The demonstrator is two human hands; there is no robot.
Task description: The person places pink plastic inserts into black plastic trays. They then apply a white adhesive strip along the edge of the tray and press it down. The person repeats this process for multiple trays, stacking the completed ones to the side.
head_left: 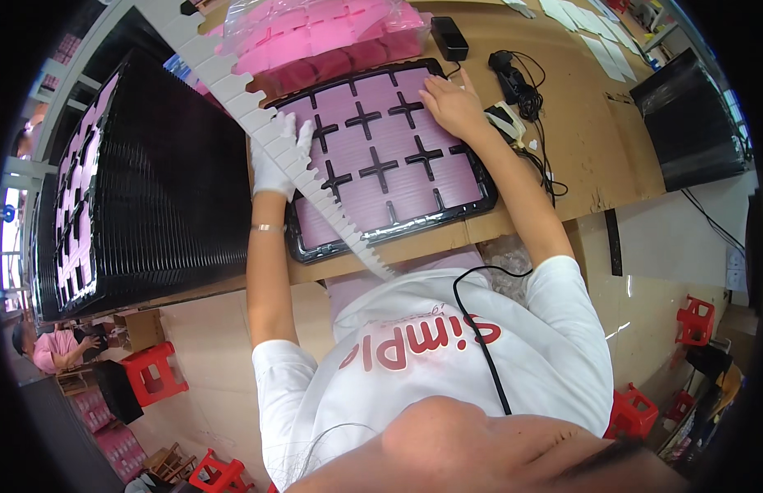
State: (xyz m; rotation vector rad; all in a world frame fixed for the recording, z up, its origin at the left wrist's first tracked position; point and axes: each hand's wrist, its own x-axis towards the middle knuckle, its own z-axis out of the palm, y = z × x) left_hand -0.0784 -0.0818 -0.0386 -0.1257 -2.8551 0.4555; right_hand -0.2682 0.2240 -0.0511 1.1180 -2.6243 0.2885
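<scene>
On the brown desk (595, 148), both hands lie flat on the pink-lined black tray (385, 156), gloved left hand (278, 156) touching the white notched strip (258, 123), bare right hand (451, 103) pressing the far corner: seating step, strip next.

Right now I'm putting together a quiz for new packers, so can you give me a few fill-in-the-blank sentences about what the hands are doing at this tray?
1. The left hand wears a ____ glove.
2. The left hand rests on a long notched white strip that lies slantwise across the ____ side of the black tray.
3. The bare right hand presses flat on the ____ sheets in the tray.
4. The dividers showing between the sheets are shaped like ____.

Missing words: white; left; pink; crosses
</scene>
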